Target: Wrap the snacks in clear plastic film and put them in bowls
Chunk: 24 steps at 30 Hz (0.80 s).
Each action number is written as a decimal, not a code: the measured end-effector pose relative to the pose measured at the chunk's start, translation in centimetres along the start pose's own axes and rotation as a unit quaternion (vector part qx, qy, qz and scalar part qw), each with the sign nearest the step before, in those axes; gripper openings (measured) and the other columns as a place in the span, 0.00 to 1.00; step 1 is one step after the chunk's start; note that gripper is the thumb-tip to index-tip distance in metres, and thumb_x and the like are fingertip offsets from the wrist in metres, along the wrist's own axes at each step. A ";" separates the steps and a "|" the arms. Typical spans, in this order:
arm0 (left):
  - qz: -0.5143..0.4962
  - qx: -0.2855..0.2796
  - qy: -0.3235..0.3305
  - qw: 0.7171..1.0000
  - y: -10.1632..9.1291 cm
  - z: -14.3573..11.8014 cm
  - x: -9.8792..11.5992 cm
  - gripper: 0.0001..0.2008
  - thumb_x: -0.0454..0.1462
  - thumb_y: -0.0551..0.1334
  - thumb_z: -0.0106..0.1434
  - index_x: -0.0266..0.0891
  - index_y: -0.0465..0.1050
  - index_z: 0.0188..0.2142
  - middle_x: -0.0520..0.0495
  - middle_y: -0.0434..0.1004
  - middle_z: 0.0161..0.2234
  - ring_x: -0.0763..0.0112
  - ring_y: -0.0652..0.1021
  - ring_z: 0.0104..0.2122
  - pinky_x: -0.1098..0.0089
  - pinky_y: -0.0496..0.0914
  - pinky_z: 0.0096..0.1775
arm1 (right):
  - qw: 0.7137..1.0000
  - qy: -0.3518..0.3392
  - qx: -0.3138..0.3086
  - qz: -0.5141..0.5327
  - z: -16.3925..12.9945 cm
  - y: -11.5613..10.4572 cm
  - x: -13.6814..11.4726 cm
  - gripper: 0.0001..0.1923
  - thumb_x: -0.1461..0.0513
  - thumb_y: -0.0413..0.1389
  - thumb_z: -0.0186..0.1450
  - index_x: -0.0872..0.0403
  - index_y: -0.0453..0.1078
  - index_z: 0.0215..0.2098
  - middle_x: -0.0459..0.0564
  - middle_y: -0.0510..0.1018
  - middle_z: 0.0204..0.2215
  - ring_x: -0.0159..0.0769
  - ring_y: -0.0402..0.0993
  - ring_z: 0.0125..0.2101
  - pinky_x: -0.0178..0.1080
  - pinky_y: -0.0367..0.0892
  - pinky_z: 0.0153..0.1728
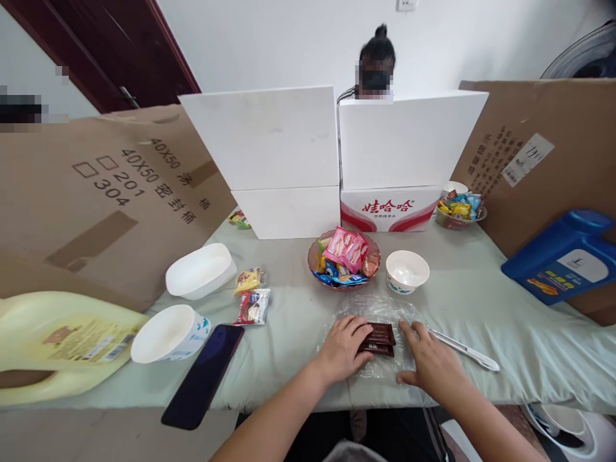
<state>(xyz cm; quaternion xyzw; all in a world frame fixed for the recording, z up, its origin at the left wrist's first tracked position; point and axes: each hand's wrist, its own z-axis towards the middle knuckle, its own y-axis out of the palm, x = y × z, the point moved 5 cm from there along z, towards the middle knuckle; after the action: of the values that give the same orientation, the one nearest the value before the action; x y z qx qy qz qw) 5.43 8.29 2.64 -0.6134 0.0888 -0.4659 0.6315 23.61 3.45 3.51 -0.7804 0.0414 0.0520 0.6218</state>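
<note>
Two dark brown snack packets [380, 339] lie stacked on a sheet of clear plastic wrap [380, 310] near the table's front edge. My left hand [342, 350] rests on the wrap with its fingertips on the packets' left end. On the right side of the packets, my right hand [430, 364] lies flat on the wrap with fingers spread. Just behind the wrap stands a brown glass dish [344, 262] heaped with several coloured snack packs, and a white paper bowl [407, 271] sits to its right.
A white pen-like tool [464, 350] lies right of my right hand. At the left are a phone [205, 375], a white cup [168, 333], a white tray [200, 271], two snack packs [252, 295] and a yellow jug [58, 343]. White boxes [337, 160] and a person stand behind; a blue jug [563, 256] is at right.
</note>
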 end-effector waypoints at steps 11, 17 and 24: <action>-0.055 -0.017 -0.025 0.998 -2.5 0.9 -2.8 0.15 0.36 0.54 0.69 0.41 0.66 0.54 0.45 0.77 0.48 0.64 0.79 0.45 0.63 0.73 0.48 | 0.997 -0.019 0.012 0.068 0.6 1.8 1.4 0.47 0.57 0.68 0.48 0.53 0.59 0.63 0.62 0.63 0.58 0.55 0.69 0.52 0.51 0.67 0.50; -0.100 0.084 0.038 0.991 -8.1 2.9 -2.5 0.14 0.38 0.53 0.70 0.39 0.68 0.52 0.43 0.78 0.48 0.66 0.78 0.46 0.66 0.72 0.50 | 0.997 -0.022 0.030 0.070 0.6 2.7 1.8 0.46 0.57 0.67 0.48 0.51 0.58 0.63 0.61 0.63 0.58 0.54 0.68 0.54 0.49 0.68 0.50; 0.035 0.100 0.060 0.993 -11.7 7.8 -6.0 0.12 0.35 0.54 0.68 0.41 0.70 0.49 0.44 0.77 0.46 0.62 0.76 0.47 0.60 0.70 0.51 | 0.997 -0.019 0.029 0.074 0.5 2.9 1.9 0.45 0.57 0.66 0.49 0.53 0.58 0.63 0.61 0.63 0.59 0.53 0.66 0.56 0.48 0.66 0.52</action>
<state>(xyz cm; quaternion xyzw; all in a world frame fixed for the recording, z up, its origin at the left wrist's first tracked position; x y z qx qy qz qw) 1.90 20.07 11.74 -0.5144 0.1006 -0.4862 0.6993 25.12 3.34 0.34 -0.7553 0.0891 0.1118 0.6396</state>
